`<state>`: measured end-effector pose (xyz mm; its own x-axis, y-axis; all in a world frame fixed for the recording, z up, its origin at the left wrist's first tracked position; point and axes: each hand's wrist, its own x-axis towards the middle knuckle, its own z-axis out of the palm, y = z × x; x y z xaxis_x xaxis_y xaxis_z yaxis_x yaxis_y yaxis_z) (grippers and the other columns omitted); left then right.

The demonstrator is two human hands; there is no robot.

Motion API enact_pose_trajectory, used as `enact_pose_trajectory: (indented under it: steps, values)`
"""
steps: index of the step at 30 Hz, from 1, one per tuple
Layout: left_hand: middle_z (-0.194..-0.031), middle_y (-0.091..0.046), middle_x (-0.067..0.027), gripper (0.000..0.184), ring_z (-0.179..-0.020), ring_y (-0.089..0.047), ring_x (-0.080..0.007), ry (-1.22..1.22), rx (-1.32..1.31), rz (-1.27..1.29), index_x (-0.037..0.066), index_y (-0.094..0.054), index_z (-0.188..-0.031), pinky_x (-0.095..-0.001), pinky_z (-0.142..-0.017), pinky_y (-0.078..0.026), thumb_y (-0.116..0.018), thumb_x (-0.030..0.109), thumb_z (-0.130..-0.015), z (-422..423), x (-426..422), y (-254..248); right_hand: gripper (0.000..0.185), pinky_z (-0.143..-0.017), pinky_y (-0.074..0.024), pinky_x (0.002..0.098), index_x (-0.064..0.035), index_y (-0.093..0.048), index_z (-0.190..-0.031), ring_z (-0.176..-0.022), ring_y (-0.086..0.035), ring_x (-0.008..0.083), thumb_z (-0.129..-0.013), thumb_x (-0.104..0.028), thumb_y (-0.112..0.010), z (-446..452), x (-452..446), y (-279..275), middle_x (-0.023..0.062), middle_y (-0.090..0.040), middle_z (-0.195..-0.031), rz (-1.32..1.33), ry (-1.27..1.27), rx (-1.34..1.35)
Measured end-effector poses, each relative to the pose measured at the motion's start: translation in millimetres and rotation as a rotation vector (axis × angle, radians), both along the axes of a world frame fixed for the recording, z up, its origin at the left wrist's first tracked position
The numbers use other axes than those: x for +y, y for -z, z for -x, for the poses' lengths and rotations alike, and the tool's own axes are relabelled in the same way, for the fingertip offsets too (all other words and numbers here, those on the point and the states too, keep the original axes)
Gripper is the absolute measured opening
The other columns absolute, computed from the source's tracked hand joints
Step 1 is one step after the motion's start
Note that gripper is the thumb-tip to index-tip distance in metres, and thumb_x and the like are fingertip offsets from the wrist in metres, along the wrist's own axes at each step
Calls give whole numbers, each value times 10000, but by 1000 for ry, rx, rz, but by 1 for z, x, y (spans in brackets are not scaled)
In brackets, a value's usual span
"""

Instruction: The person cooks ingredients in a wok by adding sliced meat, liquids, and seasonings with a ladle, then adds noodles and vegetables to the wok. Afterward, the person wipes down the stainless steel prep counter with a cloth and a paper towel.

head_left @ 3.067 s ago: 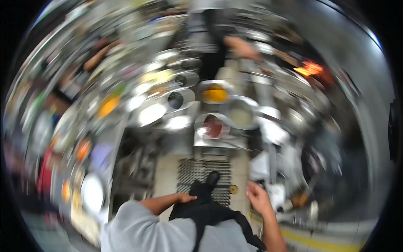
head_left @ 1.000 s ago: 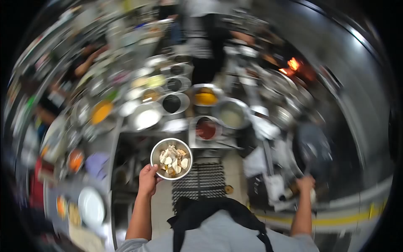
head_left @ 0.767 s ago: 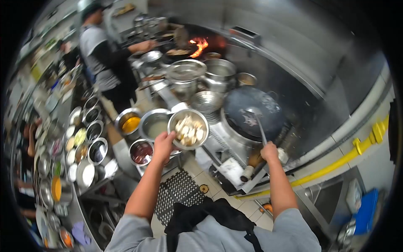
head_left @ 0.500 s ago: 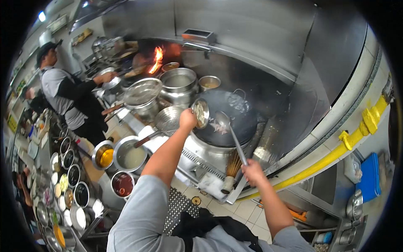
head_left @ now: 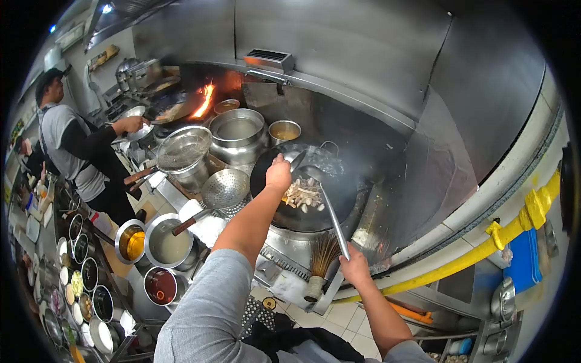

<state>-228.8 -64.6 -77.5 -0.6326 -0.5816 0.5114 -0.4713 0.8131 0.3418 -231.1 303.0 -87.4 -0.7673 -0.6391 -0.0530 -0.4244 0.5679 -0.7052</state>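
Note:
My left hand is closed on a small metal bowl, tipped steeply over the wok and seen almost edge-on. Pale sliced pieces lie in the dark wok, just below the bowl. In my right hand is the handle of a long metal ladle, whose head rests in the wok beside the pieces. A bamboo brush stands near the stove's front edge, left of my right hand.
Left of the wok are a perforated strainer, a large pot and pots of orange, pale and red liquid. A co-worker stands at a flaming burner. A yellow pipe runs along the right.
The bowl has swung from the left over the wok and tipped further. Its pale pieces now lie in the wok. The ladle has stayed over the wok while the view turned right.

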Motion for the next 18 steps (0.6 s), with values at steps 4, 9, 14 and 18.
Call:
enact_pose_trajectory:
  steps: [4, 9, 14, 18]
  values:
    - [-1190, -568, -255, 183, -1045, -585, -380, -112, 168, -155, -16, -650, -824, -428, -898, -483, -521, 114, -824, -37, 7, -15, 487, -885, -475, 406, 1, -495, -1296, -1024, -601, 396, -839, -126, -604, -2, -3, 1, 263, -611, -1113, 17, -4, -20]
    - [-866, -653, -243, 259, -847, -597, -451, -323, 360, -508, -27, -615, -818, -494, -780, -473, -567, 225, -853, -173, 26, -26, 316, -326, -348, 268, -94, -531, -1197, -383, -418, 81, -893, -140, -604, -42, -3, -9, 30, -508, -689, 440, 68, -865]
    - [-603, -539, -98, 317, -536, -500, -196, -415, 500, -1207, -61, -580, -707, -387, -535, -425, -569, 244, -790, -419, 146, -4, 356, -312, -335, 272, -118, -451, -1216, -366, -364, 92, -881, -42, -546, -96, -7, -45, 8, -401, -597, 393, -147, -942]
    - [-574, -554, -64, 218, -478, -501, -139, -688, 375, -1385, -5, -594, -634, -331, -442, -399, -615, 186, -735, -583, 263, 17, 459, -324, -340, 270, -102, -431, -1291, -362, -359, 99, -858, -8, -547, -154, 5, -48, 15, -412, -601, 234, -338, -1059]
